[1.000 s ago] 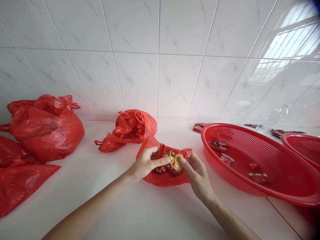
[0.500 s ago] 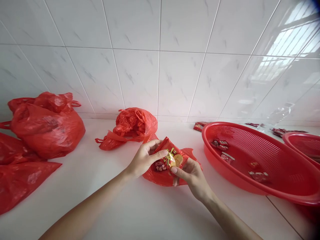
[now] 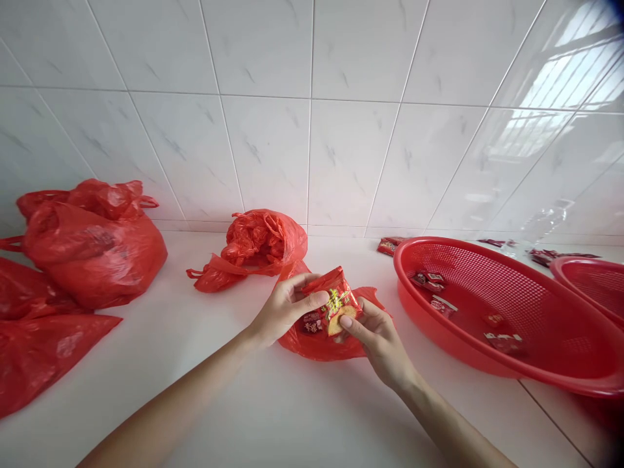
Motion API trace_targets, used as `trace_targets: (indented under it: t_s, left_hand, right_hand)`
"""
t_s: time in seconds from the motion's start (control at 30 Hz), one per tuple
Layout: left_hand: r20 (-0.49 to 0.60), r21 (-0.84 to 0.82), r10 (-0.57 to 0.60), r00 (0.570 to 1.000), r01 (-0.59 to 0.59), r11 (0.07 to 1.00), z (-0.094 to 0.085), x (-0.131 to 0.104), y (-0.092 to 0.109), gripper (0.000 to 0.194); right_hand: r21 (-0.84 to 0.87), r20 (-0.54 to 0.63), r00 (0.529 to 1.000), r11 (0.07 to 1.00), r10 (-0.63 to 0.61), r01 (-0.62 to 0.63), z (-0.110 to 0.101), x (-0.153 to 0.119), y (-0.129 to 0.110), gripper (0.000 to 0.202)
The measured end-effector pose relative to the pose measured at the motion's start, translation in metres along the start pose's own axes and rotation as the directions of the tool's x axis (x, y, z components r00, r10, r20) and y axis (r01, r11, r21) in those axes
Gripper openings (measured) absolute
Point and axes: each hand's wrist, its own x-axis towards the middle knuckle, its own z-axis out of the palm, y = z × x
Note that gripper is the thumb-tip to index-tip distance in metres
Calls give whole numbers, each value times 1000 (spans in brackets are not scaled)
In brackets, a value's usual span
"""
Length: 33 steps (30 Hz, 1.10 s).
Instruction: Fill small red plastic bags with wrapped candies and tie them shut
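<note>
A shiny red snack packet [image 3: 333, 286] with yellow lettering and a golden biscuit picture is held between both hands. My left hand [image 3: 281, 311] grips its left side, thumb across the front. My right hand [image 3: 381, 338] pinches the lower right corner, thumb over the biscuit picture; its fingers behind are partly hidden. Beneath the packet, a red plastic bag [image 3: 316, 349] is spread on the white counter [image 3: 234, 396]. A small dark red wrapped packet [image 3: 312, 322] lies on that bag, just below my left thumb.
Behind the hands sits a crumpled red bag [image 3: 292, 240]. Full red bags [image 3: 97, 260] stand at the left. On the right is a large red basket [image 3: 448, 338] with several small packets inside. A second basket [image 3: 585, 273] and a clear bottle [image 3: 546, 221] are beyond it.
The snack packet has turned slightly and sits more upright between my hands. My right hand's fingers have shifted behind its lower right corner. The left hand has hardly moved.
</note>
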Motion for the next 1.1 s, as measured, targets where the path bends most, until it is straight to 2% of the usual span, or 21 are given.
trace_targets:
  t_s: [0.1,0.2,0.43,0.63,0.8,0.93,1.1]
  left_hand:
    - [40,2,-76,996,76,997,3,0,-7,43]
    - [13,37,-106,994,105,994,2,0,-13,40]
    - [55,53,-78,995,75,996,-3,2,-17,41]
    - [78,138,-89,993,78,987,-4,1,-23,41]
    - [54,178,-65,996,55,983,0,-1,-18,40]
    - [99,187,-88,991,69,980,4,-3,-14,42]
    - [72,283,-100,992,76,956,0,-3,-16,33]
  right_hand:
    - [-15,-69,997,1000,-22,21,-1,0,4,16]
    - [-32,-99,995,999,-18,14,-1,0,6,17]
    - [-46,-95,995,999,-11,6,1,0,1,20]
    - [8,-121,993,1000,10,-9,-1,2,4,22]
    - [45,-165,986,999,16,-9,0,3,7,21]
    - [31,-203,979,1000,10,-4,1,2,6,21]
    - [20,-230,973,1000,19,-15,2,0,4,24]
